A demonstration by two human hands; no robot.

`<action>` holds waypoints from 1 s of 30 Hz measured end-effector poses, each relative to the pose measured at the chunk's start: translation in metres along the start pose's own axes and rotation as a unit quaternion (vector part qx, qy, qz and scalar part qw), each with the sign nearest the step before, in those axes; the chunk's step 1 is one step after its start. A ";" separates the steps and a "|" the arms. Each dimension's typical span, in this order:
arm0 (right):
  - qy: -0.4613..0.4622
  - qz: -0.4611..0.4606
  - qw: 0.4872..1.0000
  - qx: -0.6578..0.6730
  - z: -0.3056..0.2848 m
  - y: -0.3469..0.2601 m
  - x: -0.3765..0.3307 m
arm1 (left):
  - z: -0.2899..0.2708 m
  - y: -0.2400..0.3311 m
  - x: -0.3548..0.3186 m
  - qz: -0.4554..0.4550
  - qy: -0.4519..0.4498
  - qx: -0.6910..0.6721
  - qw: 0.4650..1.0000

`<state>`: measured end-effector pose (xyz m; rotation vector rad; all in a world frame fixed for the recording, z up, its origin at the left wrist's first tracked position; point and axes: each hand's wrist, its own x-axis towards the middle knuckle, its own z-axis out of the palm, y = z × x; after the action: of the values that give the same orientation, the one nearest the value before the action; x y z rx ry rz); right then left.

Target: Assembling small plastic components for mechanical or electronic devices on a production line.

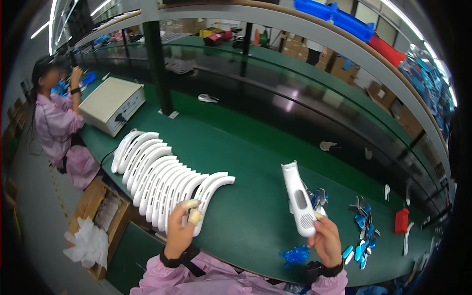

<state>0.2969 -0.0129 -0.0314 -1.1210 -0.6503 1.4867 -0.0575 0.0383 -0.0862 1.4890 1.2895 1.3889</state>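
My right hand (pixel 326 241) grips the lower end of a white plastic housing (pixel 298 199). The housing has a grey oval window and a patch of small holes, and it tilts up above the bench. Over the near end of a row of curved white plastic shells (pixel 156 184) is my left hand (pixel 181 230), with thumb and forefinger apart and pale yellow covers on the fingertips. Beside those fingers lies the rightmost curved shell (pixel 210 194); whether they touch it I cannot tell. Nothing shows between them.
Blue and silver small parts (pixel 363 228) lie in a pile on the green bench (pixel 246 216), near crumpled blue film (pixel 295 255) and a red bin (pixel 401 221). A beige box-shaped device (pixel 112 104) stands far left, by a seated co-worker (pixel 56 115). A dark post (pixel 158 69) rises behind the shells.
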 end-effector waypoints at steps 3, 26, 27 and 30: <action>-0.027 0.029 0.999 0.018 0.007 0.002 0.021 | -0.010 -0.002 -0.003 0.005 0.016 0.017 1.000; 0.061 -0.343 0.588 -0.730 -0.017 0.013 0.087 | 0.036 0.020 -0.003 0.075 -0.154 0.053 0.984; 0.064 -0.369 0.565 -0.735 -0.018 0.016 0.092 | 0.041 0.022 -0.003 0.053 -0.197 0.029 0.979; 0.023 -0.297 0.588 -0.752 -0.027 0.019 0.111 | 0.066 0.030 -0.003 0.088 -0.202 0.049 0.974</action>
<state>0.3200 0.0839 -0.0914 -1.7894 -2.1766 -0.0338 0.0128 0.0360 -0.0696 1.8749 0.9987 1.0619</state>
